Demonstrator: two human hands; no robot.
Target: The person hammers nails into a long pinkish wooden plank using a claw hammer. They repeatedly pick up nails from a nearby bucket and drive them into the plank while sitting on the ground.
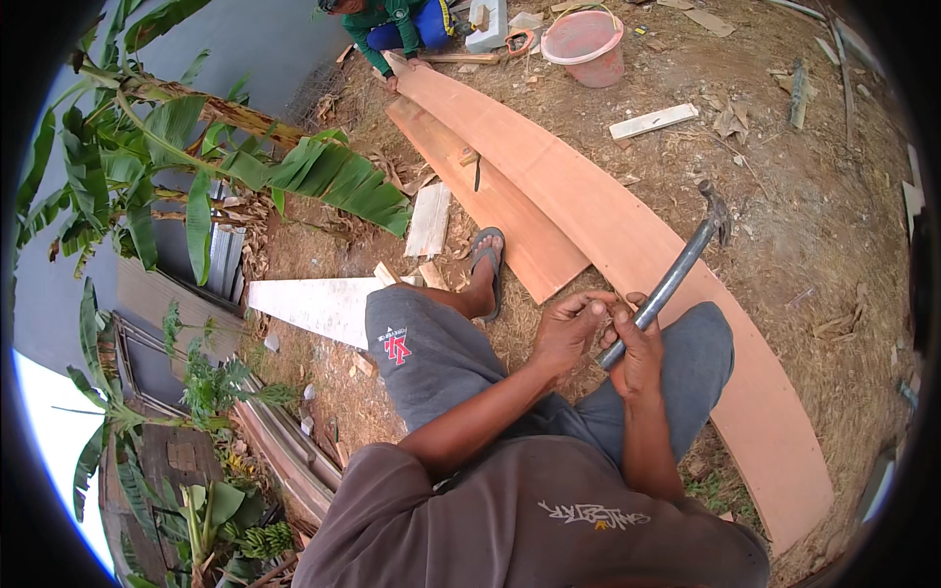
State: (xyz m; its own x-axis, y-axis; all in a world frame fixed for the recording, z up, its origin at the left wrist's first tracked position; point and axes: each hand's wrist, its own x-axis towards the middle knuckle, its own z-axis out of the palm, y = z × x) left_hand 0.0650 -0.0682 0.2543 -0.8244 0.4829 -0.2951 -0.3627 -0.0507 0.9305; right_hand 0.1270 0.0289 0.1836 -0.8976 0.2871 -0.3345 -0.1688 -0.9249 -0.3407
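A claw hammer [667, 278] with a dark metal handle is gripped in my right hand [638, 351]; its head points up and away to the right. My left hand [570, 332] is raised beside it, thumb and fingers pinched together near my right fingertips. Whether something small sits between those fingers is too hard to see. Both hands are above my lap. A long reddish plywood strip [544, 158] runs past my right knee, small dark marks along its edge. Beneath and left of it lies a shorter wooden board [507, 220], with a small dark tool [477, 175] on top.
A co-worker [393, 29] crouches at the strip's far end, both hands on it. Beyond it are a pink bucket [588, 51], a handsaw [520, 42] and a pale wood offcut [653, 121]. Banana leaves [338, 176] overhang the left side; a white-faced board [312, 305] lies by my left knee.
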